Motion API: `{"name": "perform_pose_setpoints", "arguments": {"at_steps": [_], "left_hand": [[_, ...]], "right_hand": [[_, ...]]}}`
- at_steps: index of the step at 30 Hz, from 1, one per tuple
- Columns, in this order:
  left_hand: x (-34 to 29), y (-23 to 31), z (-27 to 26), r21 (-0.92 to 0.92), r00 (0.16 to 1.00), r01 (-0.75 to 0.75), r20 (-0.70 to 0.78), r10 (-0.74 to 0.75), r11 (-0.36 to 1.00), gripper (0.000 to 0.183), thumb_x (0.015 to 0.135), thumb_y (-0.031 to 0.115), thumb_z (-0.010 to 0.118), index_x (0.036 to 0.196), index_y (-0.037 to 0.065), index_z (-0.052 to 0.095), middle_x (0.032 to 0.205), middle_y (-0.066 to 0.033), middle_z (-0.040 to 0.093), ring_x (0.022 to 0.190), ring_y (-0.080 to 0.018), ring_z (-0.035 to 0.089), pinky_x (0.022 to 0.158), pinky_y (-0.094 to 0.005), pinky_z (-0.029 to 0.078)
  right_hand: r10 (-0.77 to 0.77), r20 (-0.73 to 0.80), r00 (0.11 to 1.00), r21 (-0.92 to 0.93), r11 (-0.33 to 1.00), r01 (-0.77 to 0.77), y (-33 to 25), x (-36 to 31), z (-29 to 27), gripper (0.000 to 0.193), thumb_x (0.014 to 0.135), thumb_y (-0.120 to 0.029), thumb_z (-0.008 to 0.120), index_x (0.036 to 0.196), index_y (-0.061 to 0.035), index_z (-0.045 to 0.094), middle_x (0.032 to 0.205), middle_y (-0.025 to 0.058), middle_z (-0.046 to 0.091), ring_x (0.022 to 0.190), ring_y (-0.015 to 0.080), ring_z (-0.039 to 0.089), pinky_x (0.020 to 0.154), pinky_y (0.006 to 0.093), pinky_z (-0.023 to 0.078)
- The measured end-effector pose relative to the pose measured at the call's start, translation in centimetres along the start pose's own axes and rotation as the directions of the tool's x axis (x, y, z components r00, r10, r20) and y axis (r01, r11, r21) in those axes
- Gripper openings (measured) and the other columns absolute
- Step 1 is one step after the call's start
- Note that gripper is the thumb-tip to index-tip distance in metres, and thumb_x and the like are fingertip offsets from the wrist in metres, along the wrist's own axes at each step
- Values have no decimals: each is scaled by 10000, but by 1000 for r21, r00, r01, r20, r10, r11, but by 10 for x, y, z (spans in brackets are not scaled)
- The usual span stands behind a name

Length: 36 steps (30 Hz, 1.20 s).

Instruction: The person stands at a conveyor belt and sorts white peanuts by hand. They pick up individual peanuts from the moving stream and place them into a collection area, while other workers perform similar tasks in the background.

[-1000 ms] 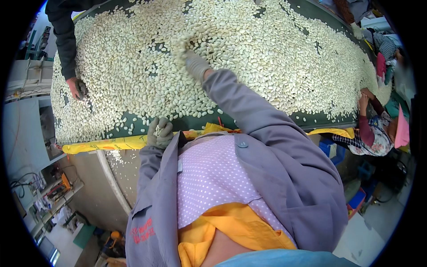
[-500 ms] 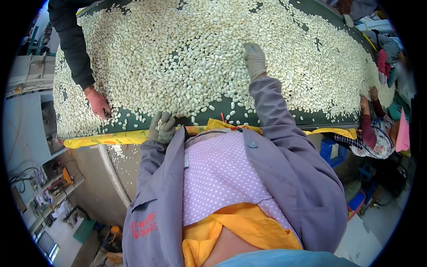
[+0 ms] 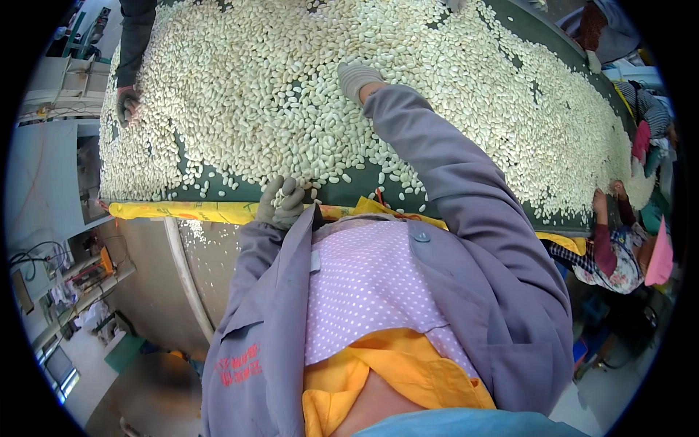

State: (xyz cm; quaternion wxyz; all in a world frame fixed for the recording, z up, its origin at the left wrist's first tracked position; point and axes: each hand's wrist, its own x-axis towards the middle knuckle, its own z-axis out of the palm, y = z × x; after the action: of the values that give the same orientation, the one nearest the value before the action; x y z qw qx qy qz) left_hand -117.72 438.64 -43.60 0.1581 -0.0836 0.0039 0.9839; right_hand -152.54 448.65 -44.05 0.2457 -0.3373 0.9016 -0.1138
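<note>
A thick layer of white beans [image 3: 240, 95] is spread over a dark green belt [image 3: 240, 191]. My right hand [image 3: 358, 80], in a pale knitted glove, reaches across and rests among the beans, back of the hand up. Its fingers are mostly hidden beneath it. At the near edge, by the yellow plastic covering [image 3: 182, 211], is my left hand [image 3: 281, 202] in a grey glove. Its fingers are curled closed, and what they hold, if anything, I cannot make out. A few loose beans lie beside it.
At the far left a co-worker's gloved hand [image 3: 127, 107] touches the beans below a dark sleeve. Another person [image 3: 611, 247] in a floral garment works at the right end, hands by the beans. A pale post [image 3: 186, 273] stands below the belt's edge, left of me.
My right hand has moved left across the beans. My left hand stays curled at the edge. The co-worker's pink-gloved hand is gone from the near left; a grey-gloved one shows farther back.
</note>
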Motion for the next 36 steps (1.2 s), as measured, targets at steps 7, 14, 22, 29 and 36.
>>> {"name": "perform_pose_setpoints", "arguments": {"at_steps": [7,14,22,29,36], "left_hand": [[3,-22,-16,46,989,-114,-90,118,992,356,1050,391,413,912,77,509,649,-20,413,406,-55,318,339,-162,283],[9,-29,-26,60,995,-62,-76,66,996,354,1046,393,425,942,61,487,686,-75,454,365,-85,322,297,-194,305],[29,-46,-18,35,992,-43,-117,47,998,351,1048,382,427,915,59,457,680,-77,456,348,-69,295,290,-168,271],[41,-66,-18,-52,999,14,-31,-15,999,353,1045,396,430,957,62,503,712,-74,458,391,-90,347,330,-187,322],[56,-84,-7,-52,1000,30,4,-30,998,367,1049,406,408,941,73,520,694,-47,453,406,-66,360,334,-173,307]], "right_hand": [[-113,193,975,952,264,-158,9,-3,-12,284,909,-368,576,930,-90,627,871,53,637,681,151,565,677,308,502],[6,-58,998,201,980,6,-69,58,-6,553,999,-392,281,1238,1,588,1373,206,548,1244,391,532,1019,479,408],[-170,-34,985,235,957,173,8,51,-4,196,943,-158,509,1063,-54,622,1006,174,685,741,274,666,635,407,525],[-193,53,980,976,-198,-92,96,-77,-23,227,982,-296,515,847,-123,569,617,-28,496,446,53,407,343,231,259],[-148,149,978,178,977,120,50,-121,59,451,1020,-322,305,1140,-1,600,1118,225,670,1016,398,640,953,462,460]]}}
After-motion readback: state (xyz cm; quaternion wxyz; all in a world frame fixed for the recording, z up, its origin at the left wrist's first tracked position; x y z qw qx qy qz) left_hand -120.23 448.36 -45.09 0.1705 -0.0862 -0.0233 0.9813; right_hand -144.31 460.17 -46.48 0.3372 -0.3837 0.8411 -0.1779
